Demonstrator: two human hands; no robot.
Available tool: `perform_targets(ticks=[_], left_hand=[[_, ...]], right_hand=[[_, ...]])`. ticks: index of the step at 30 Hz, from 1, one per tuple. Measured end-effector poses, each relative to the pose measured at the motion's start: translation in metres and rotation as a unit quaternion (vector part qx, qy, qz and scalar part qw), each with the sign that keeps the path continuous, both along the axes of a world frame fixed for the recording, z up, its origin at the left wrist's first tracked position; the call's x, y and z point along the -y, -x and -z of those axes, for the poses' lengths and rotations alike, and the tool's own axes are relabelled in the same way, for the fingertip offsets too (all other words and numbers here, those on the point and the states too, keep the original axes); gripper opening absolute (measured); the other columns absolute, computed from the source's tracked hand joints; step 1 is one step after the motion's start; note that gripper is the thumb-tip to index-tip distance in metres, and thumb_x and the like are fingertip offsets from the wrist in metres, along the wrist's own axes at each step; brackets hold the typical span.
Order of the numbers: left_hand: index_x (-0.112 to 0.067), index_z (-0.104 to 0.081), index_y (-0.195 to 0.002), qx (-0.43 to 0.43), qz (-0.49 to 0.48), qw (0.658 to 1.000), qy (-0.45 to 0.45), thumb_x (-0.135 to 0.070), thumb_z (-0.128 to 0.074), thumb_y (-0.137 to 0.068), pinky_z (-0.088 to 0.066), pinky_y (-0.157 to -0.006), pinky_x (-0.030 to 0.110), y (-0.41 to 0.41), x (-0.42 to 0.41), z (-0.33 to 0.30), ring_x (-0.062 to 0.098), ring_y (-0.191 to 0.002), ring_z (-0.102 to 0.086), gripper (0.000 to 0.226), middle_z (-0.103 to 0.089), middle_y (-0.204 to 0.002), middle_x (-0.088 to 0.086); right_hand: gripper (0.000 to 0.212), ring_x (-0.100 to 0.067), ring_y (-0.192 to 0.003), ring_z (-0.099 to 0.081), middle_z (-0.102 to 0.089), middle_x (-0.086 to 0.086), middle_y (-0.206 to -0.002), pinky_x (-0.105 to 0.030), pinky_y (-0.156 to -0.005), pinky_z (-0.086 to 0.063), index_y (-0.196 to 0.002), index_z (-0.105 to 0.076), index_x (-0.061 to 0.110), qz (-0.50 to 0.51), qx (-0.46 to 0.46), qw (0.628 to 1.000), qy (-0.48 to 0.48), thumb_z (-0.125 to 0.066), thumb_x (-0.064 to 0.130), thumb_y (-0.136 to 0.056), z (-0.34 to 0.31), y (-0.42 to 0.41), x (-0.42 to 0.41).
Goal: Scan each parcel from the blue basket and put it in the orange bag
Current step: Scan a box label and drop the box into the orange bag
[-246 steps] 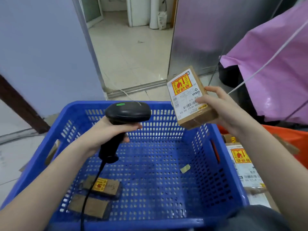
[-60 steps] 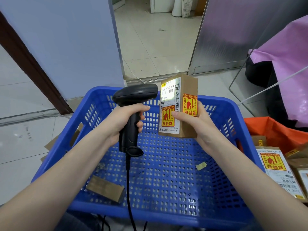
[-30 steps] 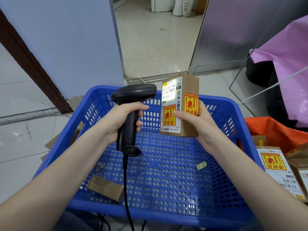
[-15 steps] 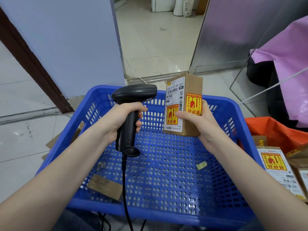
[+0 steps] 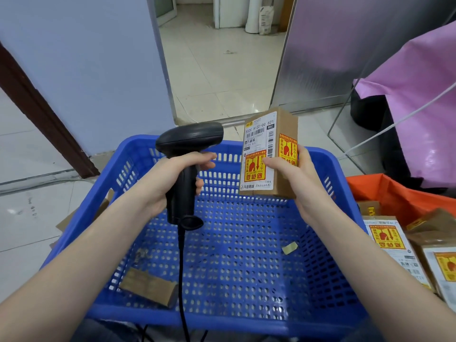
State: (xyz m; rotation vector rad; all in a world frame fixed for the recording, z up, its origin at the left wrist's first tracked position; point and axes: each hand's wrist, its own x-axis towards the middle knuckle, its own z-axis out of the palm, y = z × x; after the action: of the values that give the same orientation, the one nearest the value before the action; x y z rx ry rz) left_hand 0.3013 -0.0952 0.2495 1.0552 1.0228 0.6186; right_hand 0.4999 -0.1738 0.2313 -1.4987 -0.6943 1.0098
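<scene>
The blue basket [image 5: 328, 169], of perforated plastic, held one flat cardboard parcel [image 5: 149, 286] near its front left corner and a small scrap of tape [image 5: 290, 248]. The orange bag [image 5: 399, 196] on the right held several brown parcels [image 5: 387, 240] with yellow-red stickers. The right hand [image 5: 299, 176] grasped an upright cardboard box [image 5: 270, 154] above the basket; its white label read "A122-00 621" and "WRC". The left hand [image 5: 170, 181] gripped a black scanner [image 5: 187, 164] just beside the box.

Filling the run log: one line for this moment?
left hand: grips scanner | right hand: holds parcel upright over blue basket | basket: one parcel left
</scene>
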Motion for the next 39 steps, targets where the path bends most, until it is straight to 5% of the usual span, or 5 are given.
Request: perform_targets(ticks=[10, 17, 24, 31, 39], left_hand=[[-0.011, -0.070, -0.106, 0.047, 0.081, 0.994, -0.049, -0.026, -0.070, -0.068, -0.046, -0.046, 0.020, -0.089, 0.055, -0.014, 0.010, -0.045, -0.052, 0.041, -0.069, -0.099, 0.004], [-0.009, -0.071, -0.102, 0.026, 0.171, 0.982, -0.081, -0.020, -0.076, -0.073, -0.044, -0.045, 0.020, -0.199, 0.114, -0.024, 0.013, -0.044, -0.055, 0.032, -0.070, -0.099, 0.016], [-0.008, -0.072, -0.097, 0.014, 0.272, 0.960, -0.070, -0.015, -0.070, -0.082, -0.047, -0.048, 0.023, -0.307, 0.178, -0.009, 0.014, -0.045, -0.053, 0.016, -0.059, -0.066, 0.006], [-0.013, -0.072, -0.091, -0.038, 0.356, 0.932, -0.064, -0.014, -0.070, -0.083, -0.043, -0.045, 0.020, -0.374, 0.222, 0.031, 0.014, -0.046, -0.052, 0.008, -0.054, -0.066, 0.002], [-0.014, -0.073, -0.091, -0.057, 0.340, 0.938, -0.037, -0.017, -0.072, -0.079, -0.043, -0.046, 0.021, -0.387, 0.214, 0.062, 0.014, -0.046, -0.052, 0.012, -0.052, -0.071, 0.006]], right_hand=[[0.045, -0.006, -0.070, -0.070, -0.070, 0.008, -0.089, -0.023, -0.056, -0.052, -0.116, -0.051, 0.020, 0.082, 0.031, 0.993, -0.082, -0.072, 0.012, -0.077, -0.054, -0.097, 0.074], [0.043, -0.007, -0.074, -0.069, -0.066, 0.002, -0.100, -0.021, -0.059, -0.052, -0.121, -0.057, 0.019, 0.200, 0.117, 0.972, -0.035, -0.068, 0.007, -0.081, -0.043, -0.206, 0.184], [0.047, -0.001, -0.086, -0.057, -0.056, 0.008, -0.103, -0.017, -0.063, -0.044, -0.130, -0.050, 0.020, 0.289, 0.195, 0.937, 0.026, -0.066, 0.013, -0.086, 0.007, -0.281, 0.287], [0.046, -0.021, -0.101, -0.060, -0.055, -0.001, -0.116, -0.039, -0.087, -0.050, -0.123, -0.048, 0.029, 0.310, 0.242, 0.909, 0.136, -0.071, 0.020, -0.084, 0.085, -0.325, 0.340], [0.047, -0.019, -0.100, -0.053, -0.052, -0.001, -0.108, -0.027, -0.079, -0.035, -0.125, -0.057, 0.023, 0.266, 0.310, 0.876, 0.256, -0.073, 0.024, -0.081, 0.143, -0.331, 0.350]])
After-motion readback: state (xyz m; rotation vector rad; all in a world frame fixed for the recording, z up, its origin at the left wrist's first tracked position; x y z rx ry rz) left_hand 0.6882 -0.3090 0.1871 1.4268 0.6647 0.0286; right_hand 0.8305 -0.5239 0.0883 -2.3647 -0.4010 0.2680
